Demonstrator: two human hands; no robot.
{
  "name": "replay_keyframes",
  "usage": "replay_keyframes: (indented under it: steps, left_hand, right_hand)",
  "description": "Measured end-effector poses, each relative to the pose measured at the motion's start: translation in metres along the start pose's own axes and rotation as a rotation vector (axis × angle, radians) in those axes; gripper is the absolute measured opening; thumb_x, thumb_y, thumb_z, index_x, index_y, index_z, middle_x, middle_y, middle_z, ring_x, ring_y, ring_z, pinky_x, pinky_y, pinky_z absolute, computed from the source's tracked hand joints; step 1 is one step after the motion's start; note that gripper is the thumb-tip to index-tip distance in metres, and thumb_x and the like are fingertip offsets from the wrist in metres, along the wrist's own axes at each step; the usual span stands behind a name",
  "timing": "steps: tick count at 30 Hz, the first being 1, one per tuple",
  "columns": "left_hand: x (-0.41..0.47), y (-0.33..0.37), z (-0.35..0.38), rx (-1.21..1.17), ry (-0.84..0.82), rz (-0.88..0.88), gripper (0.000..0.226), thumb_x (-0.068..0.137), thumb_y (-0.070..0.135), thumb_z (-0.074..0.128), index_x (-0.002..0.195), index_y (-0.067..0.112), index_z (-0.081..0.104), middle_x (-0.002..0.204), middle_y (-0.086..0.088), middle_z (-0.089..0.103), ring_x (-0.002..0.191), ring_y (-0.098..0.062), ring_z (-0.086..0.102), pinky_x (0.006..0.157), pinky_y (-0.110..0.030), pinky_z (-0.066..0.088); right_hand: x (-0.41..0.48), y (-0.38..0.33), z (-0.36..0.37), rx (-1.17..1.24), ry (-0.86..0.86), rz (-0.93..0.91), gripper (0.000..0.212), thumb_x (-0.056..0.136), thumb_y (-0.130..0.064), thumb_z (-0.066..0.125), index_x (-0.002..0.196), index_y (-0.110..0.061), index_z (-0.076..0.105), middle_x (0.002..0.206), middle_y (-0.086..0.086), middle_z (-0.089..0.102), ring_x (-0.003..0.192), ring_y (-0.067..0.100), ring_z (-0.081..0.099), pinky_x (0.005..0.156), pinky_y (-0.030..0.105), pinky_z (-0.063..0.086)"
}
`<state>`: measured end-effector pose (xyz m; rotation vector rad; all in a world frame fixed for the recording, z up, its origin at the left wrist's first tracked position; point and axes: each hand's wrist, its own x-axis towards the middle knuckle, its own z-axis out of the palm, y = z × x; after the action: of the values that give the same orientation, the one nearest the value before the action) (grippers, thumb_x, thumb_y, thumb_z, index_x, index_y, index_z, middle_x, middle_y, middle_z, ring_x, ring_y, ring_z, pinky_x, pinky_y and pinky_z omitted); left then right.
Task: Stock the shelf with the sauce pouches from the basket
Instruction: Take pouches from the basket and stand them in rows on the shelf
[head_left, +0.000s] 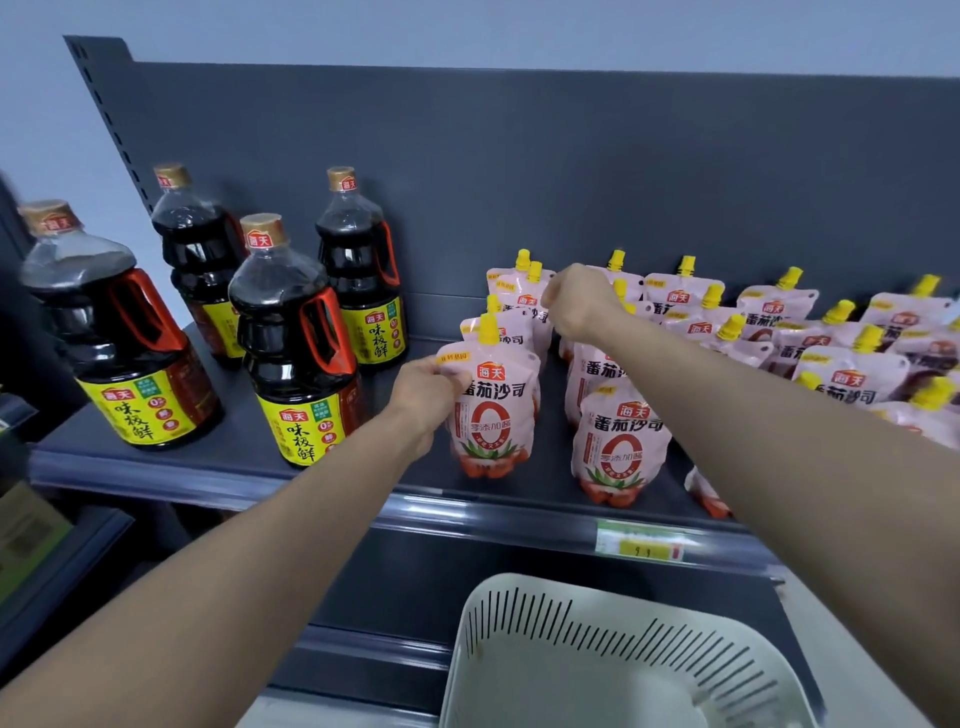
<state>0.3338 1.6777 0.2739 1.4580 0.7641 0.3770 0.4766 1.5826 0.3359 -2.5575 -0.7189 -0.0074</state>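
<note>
Two hands are up at the shelf (244, 460). Your left hand (423, 392) pinches the upper left edge of the front pouch (493, 421), which stands upright near the shelf's front edge. Your right hand (576, 304) is curled over the pouches behind it (524, 301), but I cannot tell whether it grips one. More pouches (852, 374) fill the shelf toward its right end. Four soy sauce bottles (291, 338) stand at the left end. The white basket (519, 613) sits below the front edge.
</note>
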Motion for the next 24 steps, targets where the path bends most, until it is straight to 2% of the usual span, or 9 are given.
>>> replay_keyframes:
  steps: [3, 5, 7, 11, 16, 19, 22, 24]
  left_hand:
    - [0.004, -0.001, 0.007, 0.025, -0.029, -0.017, 0.013, 0.092, 0.005, 0.052, 0.097, 0.01, 0.063, 0.099, -0.009, 0.069, 0.084, -0.021, 0.065, 0.068, -0.032, 0.054]
    - [0.006, -0.003, 0.012, 0.047, -0.048, -0.029, 0.014, 0.092, 0.006, 0.052, 0.1, 0.01, 0.063, 0.097, -0.008, 0.069, 0.084, -0.021, 0.066, 0.067, -0.032, 0.054]
    - [0.008, -0.006, 0.016, 0.087, -0.066, -0.037, 0.018, 0.091, 0.006, 0.053, 0.105, 0.01, 0.063, 0.099, -0.008, 0.069, 0.086, -0.021, 0.066, 0.067, -0.033, 0.055]
    - [0.011, -0.008, 0.019, 0.131, -0.07, -0.048, 0.016, 0.091, 0.008, 0.053, 0.103, 0.012, 0.064, 0.109, -0.011, 0.07, 0.1, -0.026, 0.066, 0.089, -0.044, 0.054]
    - [0.01, -0.007, 0.022, 0.154, -0.18, -0.035, 0.025, 0.091, 0.003, 0.051, 0.114, 0.006, 0.061, 0.115, -0.013, 0.067, 0.108, -0.027, 0.062, 0.095, -0.042, 0.05]
    - [0.01, -0.005, 0.019, 0.217, -0.239, -0.045, 0.035, 0.088, -0.006, 0.048, 0.121, 0.004, 0.057, 0.119, -0.012, 0.065, 0.114, -0.027, 0.058, 0.1, -0.043, 0.046]
    - [0.012, -0.002, 0.016, 0.28, -0.252, -0.026, 0.044, 0.084, -0.014, 0.039, 0.119, 0.005, 0.059, 0.115, -0.011, 0.066, 0.11, -0.026, 0.059, 0.1, -0.042, 0.047]
    - [0.015, 0.002, 0.012, 0.303, -0.225, 0.007, 0.046, 0.081, -0.015, 0.036, 0.11, 0.008, 0.064, 0.112, -0.009, 0.068, 0.109, -0.025, 0.06, 0.099, -0.04, 0.048]
  right_hand:
    - [-0.002, -0.003, -0.005, -0.003, -0.015, -0.017, 0.033, 0.088, 0.001, 0.046, 0.115, -0.001, 0.065, 0.117, 0.019, 0.065, 0.11, 0.034, 0.061, 0.094, 0.041, 0.052]
    - [-0.004, -0.004, -0.009, 0.001, -0.013, -0.032, 0.032, 0.09, -0.002, 0.045, 0.117, -0.001, 0.064, 0.118, 0.02, 0.064, 0.112, 0.035, 0.06, 0.095, 0.041, 0.05]
    - [-0.006, -0.002, -0.012, 0.005, 0.013, -0.047, 0.031, 0.089, 0.002, 0.045, 0.113, 0.002, 0.065, 0.116, 0.021, 0.065, 0.111, 0.035, 0.06, 0.095, 0.041, 0.051]
    - [-0.008, 0.001, -0.013, 0.024, 0.054, -0.053, 0.029, 0.086, 0.009, 0.045, 0.103, 0.006, 0.069, 0.112, 0.021, 0.067, 0.107, 0.035, 0.063, 0.092, 0.044, 0.054]
    - [-0.01, 0.003, -0.014, 0.024, 0.06, -0.064, 0.027, 0.086, 0.009, 0.048, 0.101, 0.005, 0.07, 0.111, 0.021, 0.068, 0.106, 0.035, 0.063, 0.09, 0.044, 0.055]
    - [-0.011, 0.002, -0.014, 0.02, 0.054, -0.07, 0.028, 0.086, 0.009, 0.048, 0.102, 0.004, 0.07, 0.111, 0.021, 0.068, 0.106, 0.034, 0.063, 0.091, 0.043, 0.055]
    - [-0.01, 0.001, -0.014, 0.014, 0.053, -0.076, 0.028, 0.087, 0.008, 0.048, 0.103, 0.005, 0.07, 0.11, 0.021, 0.068, 0.105, 0.035, 0.064, 0.09, 0.043, 0.055]
    - [-0.009, 0.0, -0.014, 0.003, 0.049, -0.081, 0.026, 0.088, 0.007, 0.048, 0.103, 0.005, 0.069, 0.11, 0.021, 0.068, 0.104, 0.034, 0.064, 0.09, 0.043, 0.055]
